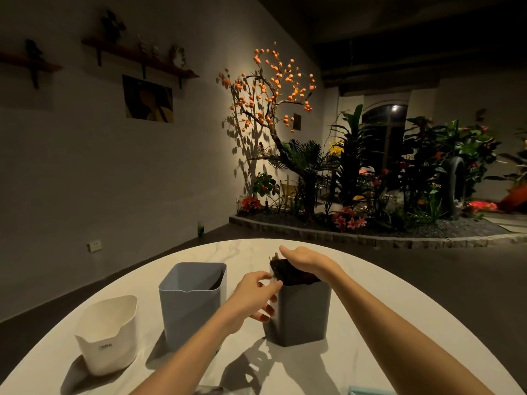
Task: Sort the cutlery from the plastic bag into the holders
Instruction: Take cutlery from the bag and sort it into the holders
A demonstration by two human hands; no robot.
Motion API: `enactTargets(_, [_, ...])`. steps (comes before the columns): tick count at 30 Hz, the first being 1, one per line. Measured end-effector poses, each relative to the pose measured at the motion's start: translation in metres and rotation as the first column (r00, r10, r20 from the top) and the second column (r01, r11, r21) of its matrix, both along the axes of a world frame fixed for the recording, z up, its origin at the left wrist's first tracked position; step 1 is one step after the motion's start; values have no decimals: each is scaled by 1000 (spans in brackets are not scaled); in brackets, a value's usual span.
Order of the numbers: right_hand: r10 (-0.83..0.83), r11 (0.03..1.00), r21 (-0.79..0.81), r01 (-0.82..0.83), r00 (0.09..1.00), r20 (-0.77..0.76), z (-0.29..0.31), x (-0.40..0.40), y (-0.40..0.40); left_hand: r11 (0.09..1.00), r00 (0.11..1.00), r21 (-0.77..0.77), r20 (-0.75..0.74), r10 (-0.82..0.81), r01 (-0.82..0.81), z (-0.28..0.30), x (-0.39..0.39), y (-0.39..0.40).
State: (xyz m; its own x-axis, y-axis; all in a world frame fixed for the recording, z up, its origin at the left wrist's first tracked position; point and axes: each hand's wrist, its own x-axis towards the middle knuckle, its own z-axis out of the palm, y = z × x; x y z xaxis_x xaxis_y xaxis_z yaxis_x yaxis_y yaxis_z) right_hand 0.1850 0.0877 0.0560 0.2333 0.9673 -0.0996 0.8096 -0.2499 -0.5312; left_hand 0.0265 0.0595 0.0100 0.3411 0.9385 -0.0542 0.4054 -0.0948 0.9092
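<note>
Pinching the dark grey square plastic holder (302, 315) rim, left hand (253, 297) fingers curl; right hand (302, 259) rests flat on dark cutlery (288, 270).

Open table (370, 295) right of dark holder (302, 317)

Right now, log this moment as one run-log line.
left hand: pinching bag edge | right hand: on dark cutlery | dark grey holder: being filled | table
</note>
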Motion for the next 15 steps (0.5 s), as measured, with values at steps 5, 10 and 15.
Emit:
enactTargets(5, [32, 999, 42, -27, 991, -132, 5, -5, -10, 1000, 1000, -9, 7, 4, -4, 2, -3, -2])
enactTargets(10, [100, 967, 251, -47, 974, -205, 34, 1, -35, 999, 999, 39, -43, -5, 6, 19, -21, -12])
enactTargets(15, [354, 909, 322, -263, 898, -264, 55, -20, -114, 987, 998, 157, -52, -27, 35, 51, -53, -63])
